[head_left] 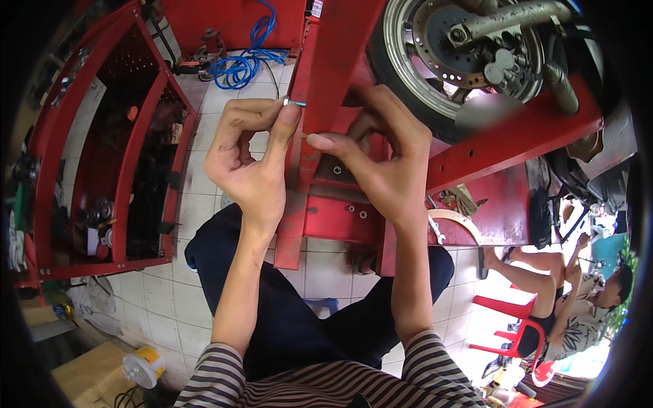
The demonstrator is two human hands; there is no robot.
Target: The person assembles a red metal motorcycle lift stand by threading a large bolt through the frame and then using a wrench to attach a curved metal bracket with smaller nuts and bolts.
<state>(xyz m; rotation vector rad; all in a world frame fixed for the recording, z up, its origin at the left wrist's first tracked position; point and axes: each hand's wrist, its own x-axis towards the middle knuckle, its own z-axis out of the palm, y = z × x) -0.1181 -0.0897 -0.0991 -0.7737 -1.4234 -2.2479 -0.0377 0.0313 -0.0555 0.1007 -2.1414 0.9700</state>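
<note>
Thumb and forefinger of my left hand [255, 139] pinch a small blue-grey pin [297, 103], slim and bolt-like, with a pale end at my fingertips. Its other end meets the left side of an upright red metal beam [333, 68]. My right hand [388, 153] curls around the right side of that beam near its lower end. The right thumb reaches across just under the beam's end, while the other fingertips are hidden behind it, so what they grip does not show. Below lies a red metal frame [340, 214] with nuts on it.
A motorcycle wheel [416, 88] with a brake disc stands at the upper right, beside a slanted red bar [503, 149]. Red shelving [122, 170] is at left. A blue hose [235, 71] coils on the tiled floor. Someone sits on a red chair [524, 326] at right.
</note>
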